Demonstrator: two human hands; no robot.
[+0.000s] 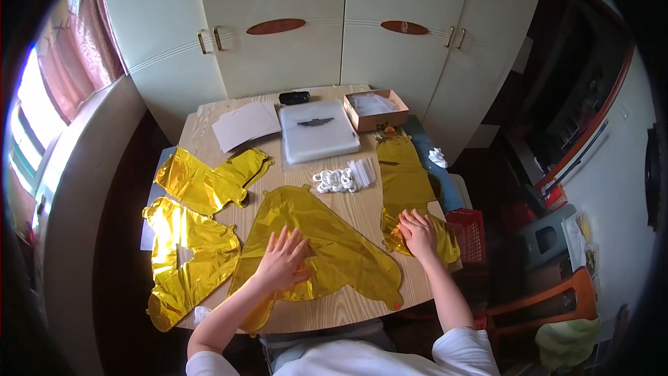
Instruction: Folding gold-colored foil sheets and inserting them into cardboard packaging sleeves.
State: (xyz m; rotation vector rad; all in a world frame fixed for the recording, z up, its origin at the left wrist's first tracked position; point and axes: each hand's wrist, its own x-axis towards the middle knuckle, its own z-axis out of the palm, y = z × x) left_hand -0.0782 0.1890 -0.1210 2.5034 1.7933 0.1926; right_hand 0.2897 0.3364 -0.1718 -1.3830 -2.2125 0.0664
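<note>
My left hand (283, 259) lies open, fingers spread, on a flat, uninflated gold foil balloon (299, 217) in the middle of the table. That balloon has an angled shape, with a small red mark at its right tip. My right hand (417, 234) rests on the lower part of another gold foil balloon (403, 174) along the right side, its fingers stretched out over the foil. At the left lie two more gold foil pieces, an upper one (202, 182) and a lower one (198, 237), both hanging over the table edge.
White looped ribbon (335, 181) and short white straws (362, 173) lie behind the middle balloon. Farther back are pale card sheets (245, 125), a stack of clear plastic bags (320, 143), a black case (293, 97) and a cardboard box (381, 122). A wooden chair (584, 289) stands right.
</note>
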